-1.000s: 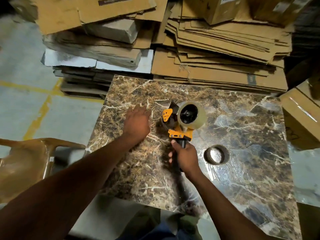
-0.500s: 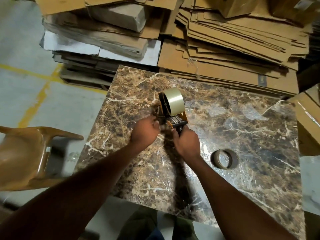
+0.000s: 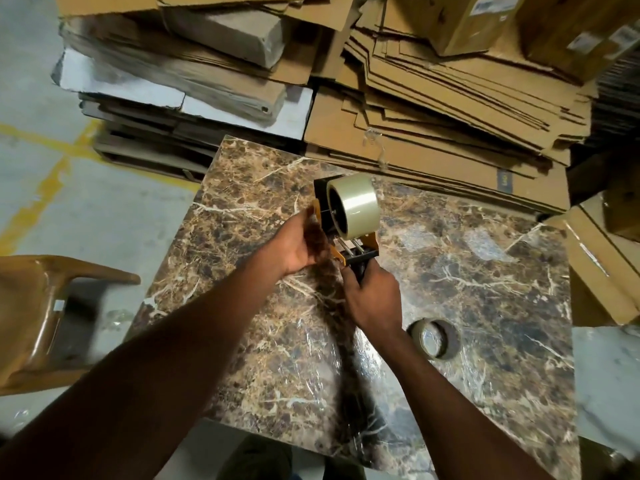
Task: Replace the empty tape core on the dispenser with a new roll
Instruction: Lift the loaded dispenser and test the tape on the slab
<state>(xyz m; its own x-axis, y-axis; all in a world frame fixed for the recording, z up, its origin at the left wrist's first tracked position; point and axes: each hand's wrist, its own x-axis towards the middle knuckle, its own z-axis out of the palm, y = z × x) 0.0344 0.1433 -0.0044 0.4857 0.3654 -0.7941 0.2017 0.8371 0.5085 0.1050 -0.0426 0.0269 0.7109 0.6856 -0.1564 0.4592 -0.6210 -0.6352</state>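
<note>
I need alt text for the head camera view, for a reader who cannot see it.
A person's right hand grips the handle of a tape dispenser loaded with a new roll, while the left hand touches its side. An empty core lies on the marble table.

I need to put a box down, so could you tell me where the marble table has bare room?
The marble table is bare along its right half, between the new roll and the empty core. The near-left corner is free too. The middle is crowded by both hands and the dispenser.
</note>
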